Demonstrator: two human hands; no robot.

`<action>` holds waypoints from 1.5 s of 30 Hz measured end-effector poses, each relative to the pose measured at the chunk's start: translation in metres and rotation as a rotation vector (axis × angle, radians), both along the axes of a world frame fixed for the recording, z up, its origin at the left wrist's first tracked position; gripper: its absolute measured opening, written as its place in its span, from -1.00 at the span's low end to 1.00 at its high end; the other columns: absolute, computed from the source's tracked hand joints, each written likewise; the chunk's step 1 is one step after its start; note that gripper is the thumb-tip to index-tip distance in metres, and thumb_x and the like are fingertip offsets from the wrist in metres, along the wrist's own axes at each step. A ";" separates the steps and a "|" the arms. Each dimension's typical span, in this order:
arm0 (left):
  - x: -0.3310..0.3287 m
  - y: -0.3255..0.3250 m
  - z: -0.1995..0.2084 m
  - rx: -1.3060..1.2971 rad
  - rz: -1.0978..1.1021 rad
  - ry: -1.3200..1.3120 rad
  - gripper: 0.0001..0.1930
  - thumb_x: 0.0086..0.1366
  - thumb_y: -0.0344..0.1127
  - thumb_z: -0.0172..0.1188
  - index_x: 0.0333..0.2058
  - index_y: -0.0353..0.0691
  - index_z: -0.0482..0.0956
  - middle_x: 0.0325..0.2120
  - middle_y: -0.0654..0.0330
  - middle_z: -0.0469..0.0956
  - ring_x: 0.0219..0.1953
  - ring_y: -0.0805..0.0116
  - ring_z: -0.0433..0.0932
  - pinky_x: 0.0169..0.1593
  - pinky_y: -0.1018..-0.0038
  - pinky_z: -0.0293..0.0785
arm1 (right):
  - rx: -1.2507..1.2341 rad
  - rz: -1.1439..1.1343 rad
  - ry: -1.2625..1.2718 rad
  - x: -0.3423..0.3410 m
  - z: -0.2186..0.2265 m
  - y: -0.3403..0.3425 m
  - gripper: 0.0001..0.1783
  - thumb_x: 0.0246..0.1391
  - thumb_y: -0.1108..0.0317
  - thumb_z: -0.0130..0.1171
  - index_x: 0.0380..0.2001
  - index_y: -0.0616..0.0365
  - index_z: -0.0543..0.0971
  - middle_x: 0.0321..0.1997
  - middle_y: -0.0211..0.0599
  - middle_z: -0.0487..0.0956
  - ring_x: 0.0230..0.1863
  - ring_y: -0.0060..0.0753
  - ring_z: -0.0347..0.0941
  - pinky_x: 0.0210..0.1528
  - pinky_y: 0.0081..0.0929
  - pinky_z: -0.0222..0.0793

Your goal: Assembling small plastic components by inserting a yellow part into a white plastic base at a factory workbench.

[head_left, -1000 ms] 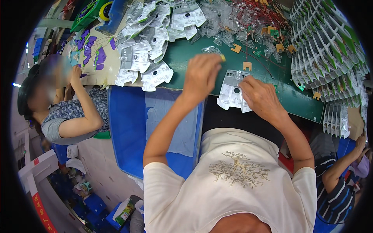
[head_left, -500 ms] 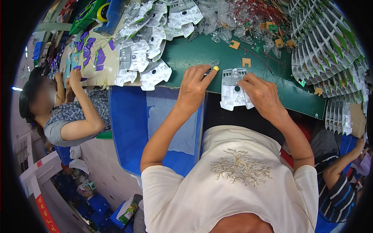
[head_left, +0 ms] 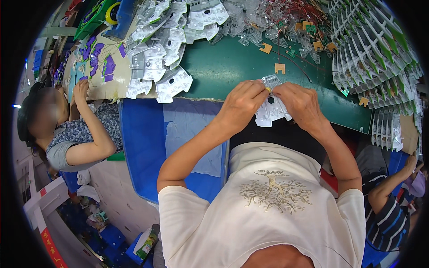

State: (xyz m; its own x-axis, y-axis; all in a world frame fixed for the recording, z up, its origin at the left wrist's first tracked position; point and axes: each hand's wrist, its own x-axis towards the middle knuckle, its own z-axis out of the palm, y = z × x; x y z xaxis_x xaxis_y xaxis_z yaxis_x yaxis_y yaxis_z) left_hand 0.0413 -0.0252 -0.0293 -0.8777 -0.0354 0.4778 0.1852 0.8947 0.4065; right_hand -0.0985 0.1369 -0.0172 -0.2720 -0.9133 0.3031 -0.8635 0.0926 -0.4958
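A white and grey moulded plastic shell (head_left: 271, 115) with a round dark hole lies at the near edge of the green worktable, in front of me. My left hand (head_left: 243, 103) is closed at the shell's upper left, fingertips pinched together over it. The small clear plastic piece in its fingers is mostly hidden now. Something yellow shows at the thumb tip. On the shell's right side, my right hand (head_left: 302, 106) grips the upper edge between thumb and fingers. Both hands' fingertips nearly meet across the shell's top.
Similar white shells (head_left: 172, 82) are piled at left. Clear plastic pieces (head_left: 243, 27) and red wires (head_left: 308, 11) heap at the back. Tan notched pieces (head_left: 280, 68) lie on the green table (head_left: 210, 71). Stacked shells (head_left: 371, 53) stand right; a blue bin (head_left: 143, 152) sits below. People work on both sides.
My left hand has moved right and down to the shell, bringing the clear piece. My right hand stays on the shell, its fingers now closer to the left ones.
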 end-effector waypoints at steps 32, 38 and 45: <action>-0.005 0.007 -0.004 0.278 -0.059 -0.160 -0.30 0.17 -0.59 0.22 0.32 -0.14 0.31 -0.08 0.31 0.66 -0.18 0.19 0.45 -0.02 0.30 0.30 | -0.088 -0.016 -0.156 0.031 0.036 0.029 -0.76 -0.04 0.70 0.26 -0.25 0.28 0.66 -0.28 -0.08 0.65 -0.29 -0.13 0.64 -0.29 -0.37 0.58; -0.001 0.003 -0.010 0.324 -0.046 -0.135 -0.29 0.18 -0.61 0.18 0.33 -0.13 0.28 -0.08 0.29 0.66 -0.17 0.18 0.43 0.03 0.30 0.28 | -0.074 -0.025 -0.010 0.042 0.014 0.024 -0.68 -0.20 0.63 0.34 -0.26 0.21 0.65 -0.20 -0.22 0.60 -0.38 -0.25 0.59 -0.39 -0.41 0.52; -0.012 0.003 -0.013 0.392 -0.106 -0.123 -0.36 0.27 -0.57 0.10 0.34 -0.18 0.26 -0.07 0.25 0.66 -0.11 0.17 0.42 0.09 0.28 0.24 | -0.068 -0.411 -0.191 0.022 0.017 0.051 -0.75 0.03 0.54 0.31 -0.18 0.18 0.58 -0.45 -0.24 0.59 -0.50 -0.32 0.57 -0.52 -0.44 0.43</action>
